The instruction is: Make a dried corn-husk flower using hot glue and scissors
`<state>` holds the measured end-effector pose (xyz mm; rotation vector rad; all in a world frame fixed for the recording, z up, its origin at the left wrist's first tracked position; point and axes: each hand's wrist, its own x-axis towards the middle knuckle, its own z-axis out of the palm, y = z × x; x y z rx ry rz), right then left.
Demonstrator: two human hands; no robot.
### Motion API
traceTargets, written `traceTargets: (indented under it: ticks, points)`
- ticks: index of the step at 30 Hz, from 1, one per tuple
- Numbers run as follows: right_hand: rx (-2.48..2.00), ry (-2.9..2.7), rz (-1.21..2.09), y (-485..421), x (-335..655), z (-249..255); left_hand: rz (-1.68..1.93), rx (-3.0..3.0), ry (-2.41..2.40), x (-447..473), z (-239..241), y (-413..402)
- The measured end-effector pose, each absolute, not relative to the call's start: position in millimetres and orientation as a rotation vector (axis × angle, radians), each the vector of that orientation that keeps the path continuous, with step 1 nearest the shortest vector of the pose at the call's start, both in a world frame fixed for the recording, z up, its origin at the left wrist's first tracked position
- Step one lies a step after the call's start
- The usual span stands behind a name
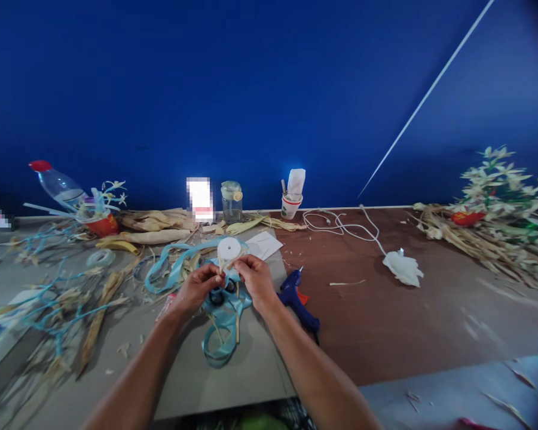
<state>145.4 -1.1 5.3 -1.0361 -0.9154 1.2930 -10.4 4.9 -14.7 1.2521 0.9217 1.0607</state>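
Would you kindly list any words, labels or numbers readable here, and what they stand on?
No text can be read.
White cup: red and green print, too small to read.
Pixelated card: blurred out.
Bottle: label too blurred.
White roll: no print shows.

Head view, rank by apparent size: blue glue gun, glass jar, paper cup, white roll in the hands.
1. blue glue gun
2. glass jar
3. white roll and paper cup: these look about alike. The roll is nearer the camera, so I won't rank them.
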Motion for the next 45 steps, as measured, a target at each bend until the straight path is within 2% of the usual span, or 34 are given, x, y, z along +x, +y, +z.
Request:
traceTargets:
  ticks: [12,38,45]
  points:
    - [-1.068,-0.955,1.286,0.6,144.5,0.8,1.044,1.323,1.028,-5.5,-8.1,2.1]
    - [-1.094,-0.99,1.372,-6.2,143.9,10.5,0.993,1.236,0.928,-9.2,-14.2,3.6]
    - [-1.154,-1.024,1.293,-5.8,144.4,7.4,0.955,1.244,0.91,-10.6,-13.4,4.6]
